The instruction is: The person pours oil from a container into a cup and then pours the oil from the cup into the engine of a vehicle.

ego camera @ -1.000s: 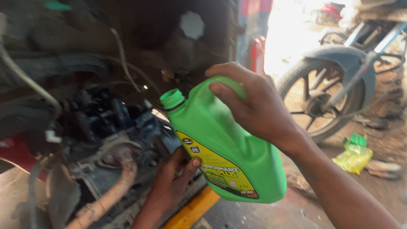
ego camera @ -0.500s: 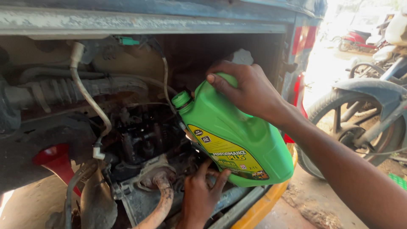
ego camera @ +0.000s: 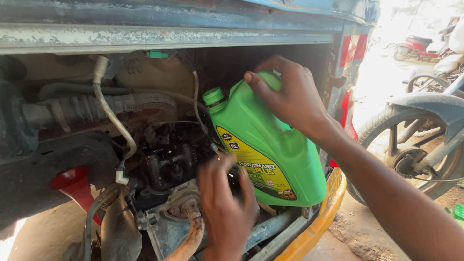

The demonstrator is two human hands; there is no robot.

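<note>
My right hand (ego camera: 290, 99) grips the handle at the top of a green oil jug (ego camera: 270, 145) with a yellow label and a green cap. The jug is tilted, its capped neck pointing up and left over a grimy engine (ego camera: 169, 169) inside an open vehicle compartment. My left hand (ego camera: 224, 210) hovers low in front of the engine, just left of the jug's base, fingers spread and blurred, holding nothing that I can see.
Hoses and a corrugated pipe (ego camera: 96, 108) run across the compartment. A red part (ego camera: 75, 186) sits low on the left. A yellow bumper edge (ego camera: 324, 217) lies below the jug. A motorcycle wheel (ego camera: 411, 150) stands to the right on dirt ground.
The view has tilted up and closer to the compartment. The jug has risen slightly and stands more upright. My left hand has lifted off the engine area toward the jug's base.
</note>
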